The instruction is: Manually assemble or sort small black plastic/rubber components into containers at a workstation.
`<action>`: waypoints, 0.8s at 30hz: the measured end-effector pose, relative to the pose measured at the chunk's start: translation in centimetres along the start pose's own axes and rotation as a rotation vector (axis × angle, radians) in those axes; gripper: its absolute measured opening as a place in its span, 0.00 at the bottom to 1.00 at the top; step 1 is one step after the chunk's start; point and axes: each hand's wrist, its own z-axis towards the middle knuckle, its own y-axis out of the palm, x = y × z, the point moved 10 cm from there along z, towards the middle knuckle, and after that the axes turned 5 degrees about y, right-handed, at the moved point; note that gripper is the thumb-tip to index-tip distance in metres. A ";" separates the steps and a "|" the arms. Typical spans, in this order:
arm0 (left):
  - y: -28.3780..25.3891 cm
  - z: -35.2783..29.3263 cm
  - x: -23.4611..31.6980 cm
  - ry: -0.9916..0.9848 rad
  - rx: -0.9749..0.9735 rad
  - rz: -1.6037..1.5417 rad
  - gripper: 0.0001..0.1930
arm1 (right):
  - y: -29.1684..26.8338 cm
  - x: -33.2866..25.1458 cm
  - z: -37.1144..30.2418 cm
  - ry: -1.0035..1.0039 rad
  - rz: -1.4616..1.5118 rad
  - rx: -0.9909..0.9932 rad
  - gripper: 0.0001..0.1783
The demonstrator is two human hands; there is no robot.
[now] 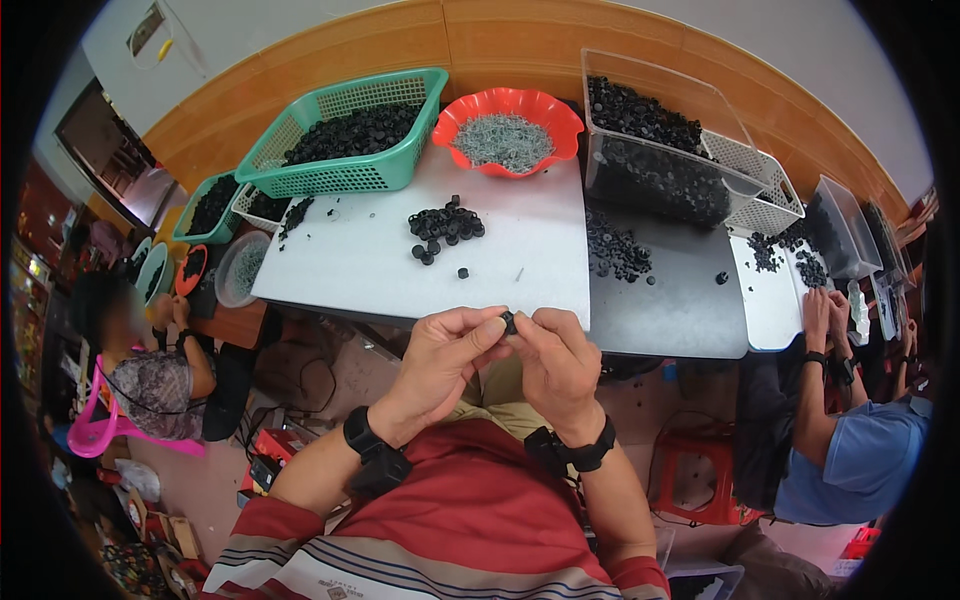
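Note:
My left hand [446, 362] and my right hand [557, 366] meet in front of the table's near edge. Their fingertips pinch a small black plastic part [509, 322] between them, mostly covered by the fingers. Beyond them on the white tabletop [350, 260] lies a pile of round black plastic parts [445, 227]. One black part [463, 273] sits apart, nearer to me. To its right is a thin metal pin [519, 274].
Along the back stand a green basket [330, 178] of black parts, a red scalloped bowl [568, 120] of thin metal pieces and a clear bin [740, 160] of black parts. Loose black pieces [615, 250] cover part of the dark table. People work at left and right.

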 end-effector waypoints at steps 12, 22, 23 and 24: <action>1.4 -0.6 1.6 0.041 -0.079 0.179 0.10 | -1.3 -1.8 0.8 -0.105 -0.049 -0.054 0.17; 1.4 -0.7 0.3 0.016 -0.101 0.131 0.10 | -1.9 -1.0 0.3 -0.008 0.012 -0.047 0.12; 1.5 -0.7 0.1 0.012 -0.101 0.128 0.10 | -2.0 -1.3 0.1 -0.032 -0.020 -0.032 0.12; 1.6 -0.7 0.1 0.016 -0.096 0.134 0.10 | -2.1 -1.5 0.0 -0.058 -0.052 -0.016 0.13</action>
